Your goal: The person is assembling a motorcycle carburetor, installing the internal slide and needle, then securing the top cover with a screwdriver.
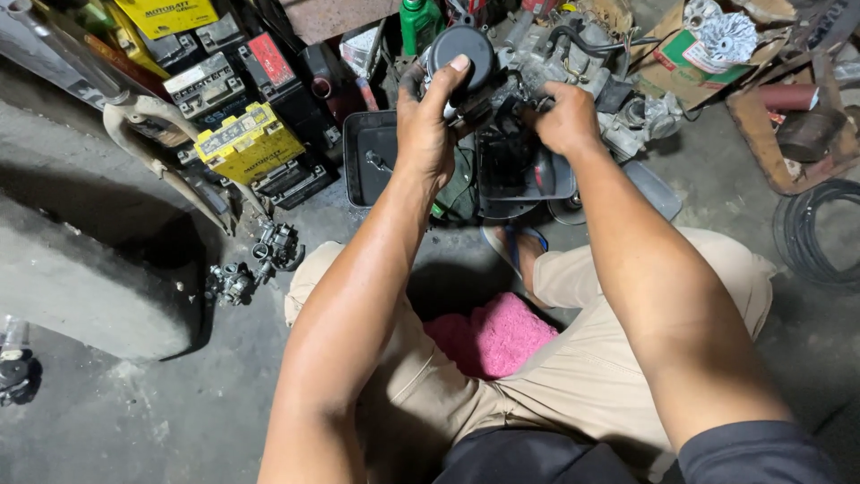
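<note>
- A round, dark, dome-shaped cover (461, 49) on a grimy grey metal engine assembly (573, 54) is being gripped by the left hand (425, 125), its thumb laid up over the dome and its fingers curled round the far side.
- The right hand (566, 116) is being held clenched around a dark part just beside the cover; what exactly is being grasped cannot be told, since the fingers are turned away.
- The assembly is being worked over two black plastic trays (367, 157) on the concrete floor (179, 403), between the person's knees and a heap of parts.
- The step in hand is judged to be seating or freeing the cover; a steady counter-hold from the right hand is likely being called for.
- A stack of yellow and black box-shaped batteries (246, 143) is being left untouched at the left, and small metal carburettor-like pieces (255, 264) are lying nearby.
- The cover's fastening is being hidden by both hands, and the assembly's top is cut off by the frame edge.
</note>
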